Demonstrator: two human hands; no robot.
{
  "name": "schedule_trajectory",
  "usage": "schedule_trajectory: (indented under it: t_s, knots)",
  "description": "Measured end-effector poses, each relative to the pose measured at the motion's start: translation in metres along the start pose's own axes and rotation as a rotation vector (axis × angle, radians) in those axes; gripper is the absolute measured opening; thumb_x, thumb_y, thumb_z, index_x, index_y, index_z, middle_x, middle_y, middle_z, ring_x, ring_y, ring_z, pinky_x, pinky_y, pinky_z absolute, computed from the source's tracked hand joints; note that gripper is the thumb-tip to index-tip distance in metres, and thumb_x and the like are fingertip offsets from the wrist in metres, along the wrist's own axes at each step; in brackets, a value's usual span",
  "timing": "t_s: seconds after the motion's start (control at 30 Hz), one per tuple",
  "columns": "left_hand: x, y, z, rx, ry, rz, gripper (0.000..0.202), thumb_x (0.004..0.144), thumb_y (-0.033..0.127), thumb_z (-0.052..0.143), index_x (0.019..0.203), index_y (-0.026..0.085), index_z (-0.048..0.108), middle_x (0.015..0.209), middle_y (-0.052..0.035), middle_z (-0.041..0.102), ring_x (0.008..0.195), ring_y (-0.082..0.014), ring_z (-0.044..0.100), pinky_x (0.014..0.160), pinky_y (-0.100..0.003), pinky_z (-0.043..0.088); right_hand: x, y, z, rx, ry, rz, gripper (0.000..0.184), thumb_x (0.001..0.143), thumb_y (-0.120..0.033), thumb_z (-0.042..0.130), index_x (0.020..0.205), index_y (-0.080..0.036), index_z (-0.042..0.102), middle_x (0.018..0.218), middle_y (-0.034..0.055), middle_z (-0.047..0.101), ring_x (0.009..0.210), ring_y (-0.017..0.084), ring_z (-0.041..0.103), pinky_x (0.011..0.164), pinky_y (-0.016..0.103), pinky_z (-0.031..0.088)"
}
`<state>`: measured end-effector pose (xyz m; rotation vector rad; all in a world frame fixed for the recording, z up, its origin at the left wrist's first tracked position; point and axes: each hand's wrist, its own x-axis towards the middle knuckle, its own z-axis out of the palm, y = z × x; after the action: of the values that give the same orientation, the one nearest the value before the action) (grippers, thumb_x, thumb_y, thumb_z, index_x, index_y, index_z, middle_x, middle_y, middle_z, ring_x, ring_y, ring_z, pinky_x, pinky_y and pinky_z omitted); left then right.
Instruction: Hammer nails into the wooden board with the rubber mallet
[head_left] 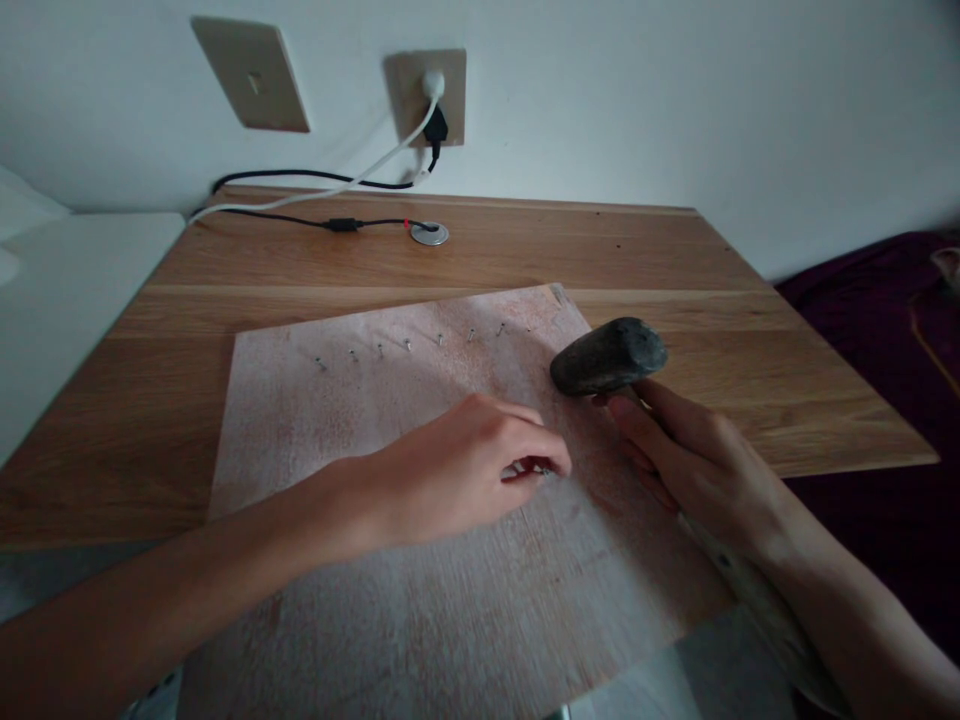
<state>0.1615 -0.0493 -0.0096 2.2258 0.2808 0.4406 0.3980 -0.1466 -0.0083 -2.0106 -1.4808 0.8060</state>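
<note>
My right hand (697, 460) is closed around the handle of a black-headed rubber mallet (604, 358), its head held over the right part of a pale, worn board (420, 610). The handle runs back under my right forearm. Over the middle of the board, my left hand (502, 460) is curled in a pinch. A bit of small silver metal, which looks like a nail, shows at its fingertips; the rest is hidden by the fingers. Along the board's far side stands a row of several small silver nails (409, 345), some of them tilted.
The board lies on a wooden tabletop (540, 245) and overhangs its front edge. Behind are a wall socket (454, 100) with plugs, white and black cables (300, 200), a round metal grommet (430, 234) and a switch plate (255, 75). Dark purple fabric (862, 300) is at right.
</note>
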Motion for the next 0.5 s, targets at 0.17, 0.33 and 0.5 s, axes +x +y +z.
schedule_trajectory:
  t_s: [0.17, 0.33, 0.5]
  knots:
    - [-0.0034, -0.0022, -0.0014, 0.027, -0.027, 0.013, 0.017, 0.097, 0.004, 0.067, 0.102, 0.016, 0.079, 0.096, -0.0041, 0.079, 0.084, -0.013, 0.074, 0.082, -0.024, 0.055, -0.0003, -0.0004, -0.0009, -0.006, -0.009, 0.015, 0.054, 0.099, -0.075, 0.047, 0.1, -0.023, 0.061, 0.061, -0.0049, 0.052, 0.043, 0.014, 0.046, 0.041, 0.027, 0.036]
    - [-0.0035, -0.0037, -0.001, 0.031, -0.015, 0.006, 0.016, 0.099, 0.007, 0.067, 0.104, 0.016, 0.079, 0.097, -0.0044, 0.081, 0.085, -0.0138, 0.074, 0.083, -0.025, 0.056, 0.0003, -0.002, -0.0008, -0.012, -0.011, 0.016, 0.055, 0.099, -0.076, 0.046, 0.1, -0.023, 0.061, 0.056, -0.0057, 0.048, 0.043, 0.015, 0.046, 0.041, 0.028, 0.035]
    - [-0.0028, -0.0049, -0.0008, -0.018, 0.018, -0.026, 0.016, 0.095, 0.002, 0.069, 0.1, 0.014, 0.078, 0.092, -0.0031, 0.08, 0.081, -0.0124, 0.072, 0.079, -0.023, 0.054, 0.0003, -0.0019, 0.0006, -0.013, 0.005, 0.007, 0.053, 0.099, -0.075, 0.047, 0.098, -0.024, 0.061, 0.057, -0.0055, 0.049, 0.043, 0.014, 0.045, 0.042, 0.027, 0.035]
